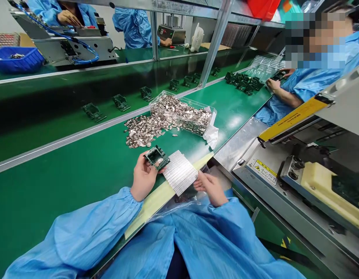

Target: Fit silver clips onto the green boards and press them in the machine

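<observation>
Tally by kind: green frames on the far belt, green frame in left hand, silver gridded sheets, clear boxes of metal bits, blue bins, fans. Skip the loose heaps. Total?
Green frames, far belt, visible: 7
Green frame in left hand: 1
Silver gridded sheet: 1
Clear box: 1
Blue bin: 1
Fan: 1
Total: 12

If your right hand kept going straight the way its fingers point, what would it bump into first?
The right hand would meet the silvery gridded sheet first. Its fingertips look right at the sheet's edge, maybe touching, but depth is hard to judge from this one view.
</observation>
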`<control>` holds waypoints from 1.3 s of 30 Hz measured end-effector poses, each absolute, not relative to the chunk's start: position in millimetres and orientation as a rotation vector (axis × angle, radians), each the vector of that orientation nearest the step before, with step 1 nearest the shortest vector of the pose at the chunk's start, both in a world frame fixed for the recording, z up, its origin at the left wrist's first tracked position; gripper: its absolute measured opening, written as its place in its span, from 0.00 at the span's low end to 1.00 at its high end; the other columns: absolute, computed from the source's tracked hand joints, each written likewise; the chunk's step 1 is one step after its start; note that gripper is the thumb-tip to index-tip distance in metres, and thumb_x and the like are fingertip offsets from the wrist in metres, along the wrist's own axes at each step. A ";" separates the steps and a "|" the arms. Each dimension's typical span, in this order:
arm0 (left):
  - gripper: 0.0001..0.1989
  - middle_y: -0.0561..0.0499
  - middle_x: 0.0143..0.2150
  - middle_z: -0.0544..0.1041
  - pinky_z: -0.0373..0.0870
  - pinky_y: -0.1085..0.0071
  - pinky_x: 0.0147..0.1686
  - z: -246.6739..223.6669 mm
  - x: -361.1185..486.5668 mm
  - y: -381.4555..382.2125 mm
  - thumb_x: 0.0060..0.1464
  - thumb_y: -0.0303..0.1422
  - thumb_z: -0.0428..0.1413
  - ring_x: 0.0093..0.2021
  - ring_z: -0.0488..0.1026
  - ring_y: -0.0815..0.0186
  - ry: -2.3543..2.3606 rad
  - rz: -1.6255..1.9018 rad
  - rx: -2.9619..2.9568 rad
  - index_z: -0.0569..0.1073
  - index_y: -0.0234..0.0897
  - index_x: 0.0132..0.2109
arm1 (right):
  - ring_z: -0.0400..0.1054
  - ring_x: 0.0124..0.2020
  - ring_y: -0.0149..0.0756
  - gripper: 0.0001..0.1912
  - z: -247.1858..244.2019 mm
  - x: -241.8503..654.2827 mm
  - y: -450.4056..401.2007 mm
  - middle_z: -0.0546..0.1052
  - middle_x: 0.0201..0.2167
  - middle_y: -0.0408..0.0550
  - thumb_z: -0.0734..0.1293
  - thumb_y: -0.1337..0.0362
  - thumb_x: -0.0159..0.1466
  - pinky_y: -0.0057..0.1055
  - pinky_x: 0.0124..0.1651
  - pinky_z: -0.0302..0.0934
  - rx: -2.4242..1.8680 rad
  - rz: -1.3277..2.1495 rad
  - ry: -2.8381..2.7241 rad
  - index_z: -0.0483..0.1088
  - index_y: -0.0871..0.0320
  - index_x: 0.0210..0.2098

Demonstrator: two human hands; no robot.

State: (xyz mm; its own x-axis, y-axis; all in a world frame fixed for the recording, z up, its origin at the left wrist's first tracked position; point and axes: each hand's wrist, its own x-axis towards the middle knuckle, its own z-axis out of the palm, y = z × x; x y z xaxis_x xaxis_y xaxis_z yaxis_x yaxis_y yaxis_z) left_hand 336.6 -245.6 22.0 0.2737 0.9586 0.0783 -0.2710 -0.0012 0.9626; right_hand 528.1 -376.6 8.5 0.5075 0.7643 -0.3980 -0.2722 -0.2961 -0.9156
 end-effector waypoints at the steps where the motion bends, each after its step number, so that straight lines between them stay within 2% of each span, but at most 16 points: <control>1: 0.22 0.49 0.41 0.74 0.79 0.67 0.36 20.2 337.1 -242.7 0.46 0.39 0.65 0.39 0.77 0.62 0.791 1.177 1.176 0.66 0.38 0.45 | 0.69 0.23 0.36 0.30 2.8 521.9 -375.0 0.75 0.21 0.51 0.75 0.38 0.45 0.31 0.26 0.65 -1.524 1.138 -0.422 0.73 0.62 0.24; 4: 0.18 0.49 0.43 0.74 0.74 0.65 0.47 15.5 338.3 -235.9 0.49 0.37 0.63 0.44 0.75 0.63 0.797 1.233 1.251 0.67 0.37 0.45 | 0.68 0.21 0.33 0.30 -7.8 501.5 -368.6 0.76 0.21 0.50 0.78 0.42 0.41 0.28 0.24 0.64 -1.443 1.158 -0.358 0.74 0.62 0.28; 6: 0.16 0.48 0.43 0.74 0.72 0.66 0.50 14.0 339.8 -231.5 0.50 0.35 0.62 0.44 0.74 0.64 0.794 1.223 1.313 0.68 0.37 0.45 | 0.67 0.20 0.30 0.29 -9.5 492.9 -367.2 0.76 0.22 0.48 0.79 0.45 0.41 0.26 0.23 0.63 -1.398 1.156 -0.309 0.74 0.62 0.30; 11: 0.15 0.50 0.40 0.74 0.73 0.67 0.45 18.9 349.0 -220.6 0.49 0.32 0.61 0.41 0.74 0.65 0.720 1.072 1.406 0.68 0.36 0.44 | 0.70 0.22 0.33 0.26 -5.4 488.5 -378.0 0.77 0.23 0.50 0.79 0.47 0.41 0.26 0.23 0.65 -1.297 1.266 -0.258 0.73 0.61 0.28; 15: 0.17 0.49 0.42 0.76 0.72 0.69 0.46 24.3 353.1 -224.5 0.49 0.32 0.62 0.42 0.75 0.66 0.643 0.985 1.300 0.68 0.36 0.47 | 0.72 0.24 0.36 0.26 -1.2 495.8 -384.9 0.78 0.26 0.53 0.77 0.45 0.45 0.28 0.24 0.67 -1.261 1.362 -0.302 0.75 0.62 0.31; 20: 0.18 0.51 0.42 0.78 0.74 0.69 0.46 28.4 352.5 -234.0 0.45 0.30 0.65 0.42 0.76 0.67 0.644 0.985 0.972 0.70 0.38 0.43 | 0.69 0.23 0.34 0.21 12.2 505.9 -381.0 0.76 0.23 0.47 0.78 0.50 0.47 0.27 0.24 0.63 -1.311 1.300 -0.419 0.73 0.61 0.28; 23: 0.13 0.52 0.38 0.79 0.77 0.66 0.42 37.3 347.0 -223.5 0.45 0.26 0.64 0.40 0.78 0.66 0.720 0.929 0.702 0.70 0.38 0.39 | 0.64 0.23 0.32 0.18 37.2 510.5 -372.0 0.70 0.20 0.42 0.72 0.51 0.55 0.27 0.25 0.58 -1.438 1.064 -0.816 0.70 0.60 0.24; 26: 0.07 0.49 0.35 0.80 0.78 0.70 0.39 51.0 336.6 -204.3 0.49 0.23 0.58 0.40 0.79 0.66 0.747 0.963 0.575 0.72 0.34 0.37 | 0.58 0.21 0.30 0.18 64.4 516.5 -357.7 0.66 0.17 0.40 0.65 0.56 0.63 0.27 0.24 0.53 -1.598 0.659 -1.396 0.67 0.58 0.21; 28: 0.07 0.48 0.35 0.80 0.78 0.74 0.38 58.2 329.6 -194.6 0.51 0.21 0.56 0.39 0.79 0.67 0.743 1.041 0.555 0.74 0.33 0.38 | 0.64 0.24 0.33 0.14 74.1 522.1 -348.2 0.73 0.22 0.44 0.61 0.60 0.65 0.29 0.29 0.57 -1.582 0.430 -1.735 0.73 0.58 0.27; 31: 0.08 0.47 0.36 0.81 0.78 0.75 0.37 59.7 324.5 -192.7 0.51 0.20 0.56 0.40 0.79 0.66 0.758 1.038 0.568 0.75 0.33 0.39 | 0.72 0.40 0.42 0.15 69.3 532.1 -340.9 0.79 0.40 0.52 0.59 0.67 0.63 0.35 0.40 0.63 -1.435 0.201 -2.078 0.76 0.57 0.42; 34: 0.06 0.46 0.37 0.81 0.79 0.70 0.39 52.0 329.1 -204.1 0.49 0.22 0.59 0.41 0.79 0.63 0.760 0.937 0.611 0.75 0.32 0.37 | 0.71 0.49 0.43 0.18 47.3 539.1 -346.6 0.78 0.48 0.50 0.58 0.70 0.63 0.39 0.46 0.65 -1.372 0.050 -2.182 0.75 0.54 0.47; 39: 0.14 0.50 0.38 0.80 0.78 0.61 0.45 40.2 344.8 -227.6 0.43 0.27 0.67 0.41 0.79 0.62 0.701 0.842 0.687 0.73 0.37 0.39 | 0.70 0.47 0.47 0.17 6.0 532.0 -377.4 0.78 0.46 0.52 0.60 0.70 0.63 0.45 0.47 0.64 -1.510 -0.200 -1.918 0.74 0.53 0.47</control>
